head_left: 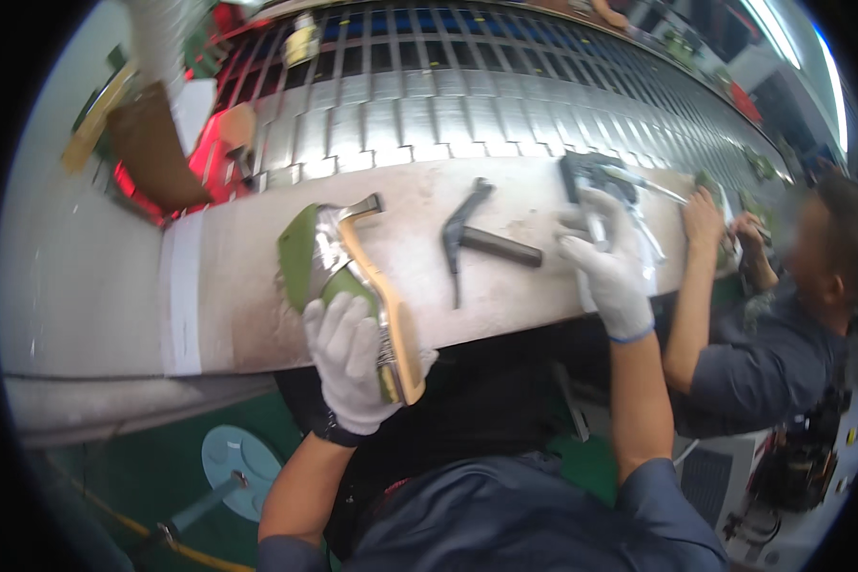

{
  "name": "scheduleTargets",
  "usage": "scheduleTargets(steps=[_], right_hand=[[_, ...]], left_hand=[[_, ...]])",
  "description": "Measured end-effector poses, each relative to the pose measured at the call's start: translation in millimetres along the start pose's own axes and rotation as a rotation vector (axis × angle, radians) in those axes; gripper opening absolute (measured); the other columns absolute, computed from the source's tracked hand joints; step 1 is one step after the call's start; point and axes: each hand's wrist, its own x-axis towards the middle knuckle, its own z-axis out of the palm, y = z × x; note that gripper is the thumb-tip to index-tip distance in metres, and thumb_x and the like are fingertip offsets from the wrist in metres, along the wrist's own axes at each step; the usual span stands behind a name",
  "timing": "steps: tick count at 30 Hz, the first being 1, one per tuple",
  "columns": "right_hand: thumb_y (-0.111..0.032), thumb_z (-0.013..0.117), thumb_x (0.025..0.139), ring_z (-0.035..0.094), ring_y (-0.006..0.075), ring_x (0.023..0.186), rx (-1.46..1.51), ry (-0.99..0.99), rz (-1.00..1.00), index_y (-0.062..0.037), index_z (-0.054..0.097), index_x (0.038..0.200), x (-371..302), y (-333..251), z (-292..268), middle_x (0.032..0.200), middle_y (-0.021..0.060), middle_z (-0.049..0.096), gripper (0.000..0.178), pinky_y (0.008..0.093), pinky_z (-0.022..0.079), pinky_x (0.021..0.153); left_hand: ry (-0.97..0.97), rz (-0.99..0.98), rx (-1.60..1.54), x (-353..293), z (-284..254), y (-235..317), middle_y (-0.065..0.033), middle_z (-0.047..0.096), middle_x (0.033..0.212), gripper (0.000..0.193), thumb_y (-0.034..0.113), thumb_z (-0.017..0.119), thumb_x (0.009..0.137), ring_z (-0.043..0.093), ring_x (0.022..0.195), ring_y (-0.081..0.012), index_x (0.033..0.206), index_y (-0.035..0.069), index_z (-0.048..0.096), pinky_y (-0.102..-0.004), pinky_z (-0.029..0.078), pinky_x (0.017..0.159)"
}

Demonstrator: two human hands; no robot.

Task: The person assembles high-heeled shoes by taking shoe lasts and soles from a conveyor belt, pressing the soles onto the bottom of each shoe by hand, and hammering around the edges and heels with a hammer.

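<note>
My left hand [347,357], in a whitish glove, is closed around a high-heeled shoe [303,250]. The shoe has a green upper and a tan sole turned to the right; its heel points away from me. Over the bench's right part, my gloved right hand [615,272] has its fingers curled about a slim pale, shiny piece, too blurred to name. Between my hands a dark hammer [496,245] lies on the worn bench top [248,296]. Just beyond my right hand is a dark item [591,172], its kind unclear.
A slatted metal conveyor [400,105] runs behind the bench, carrying a pale yellow bottle [302,43]. At the left stand a brown panel [153,148] and red-lit parts. A co-worker [782,334] works close on my right. Below left is a light blue round stool [238,467].
</note>
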Motion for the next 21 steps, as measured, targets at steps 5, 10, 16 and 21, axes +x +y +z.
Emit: scheduleTargets(steps=[5, 10, 16, 21], right_hand=[[-0.020, 0.102, 0.071, 0.066, 0.0188, 0.106, 0.117, -0.349, -0.109, -0.0019, 0.049, 0.157, -67, -41, 64, 0.123, 0.0101, 0.063, 0.103, 0.0372, 0.057, 0.098], [-0.033, 0.107, 0.069, 0.068, 0.0185, 0.107, 0.080, -0.685, -0.107, 0.0008, 0.058, 0.150, -88, -52, 107, 0.122, 0.0117, 0.068, 0.100, 0.0343, 0.059, 0.096], [-0.023, 0.101, 0.073, 0.073, 0.0195, 0.102, 0.080, -0.797, -0.043, -0.0011, 0.059, 0.149, -75, -56, 128, 0.117, 0.0116, 0.071, 0.090, 0.0347, 0.061, 0.094], [-0.020, 0.099, 0.074, 0.074, 0.0189, 0.100, 0.095, -0.774, 0.056, -0.0017, 0.060, 0.148, -75, -58, 135, 0.115, 0.0121, 0.072, 0.086, 0.0343, 0.061, 0.094]], left_hand=[[-0.022, -0.045, 0.024, -4, -1, 2, -0.0226, 0.055, 0.145, 0.089, 0.049, 0.087, 0.094, 0.057, 0.140, -0.0447, 0.154, 0.002, 0.041, -0.0649, 0.035, 0.128], [0.023, -0.061, -0.047, -2, -3, 1, -0.0207, 0.059, 0.142, 0.059, 0.027, 0.078, 0.097, 0.062, 0.132, -0.0424, 0.144, 0.004, 0.050, -0.0653, 0.035, 0.126], [0.075, -0.122, -0.062, -7, -2, 3, -0.0184, 0.060, 0.139, 0.050, 0.018, 0.078, 0.095, 0.062, 0.130, -0.0403, 0.139, 0.006, 0.057, -0.0662, 0.038, 0.124], [0.073, -0.144, -0.080, -10, -6, 3, -0.0159, 0.062, 0.138, 0.052, 0.018, 0.079, 0.096, 0.062, 0.134, -0.0371, 0.141, 0.008, 0.057, -0.0647, 0.036, 0.128]])
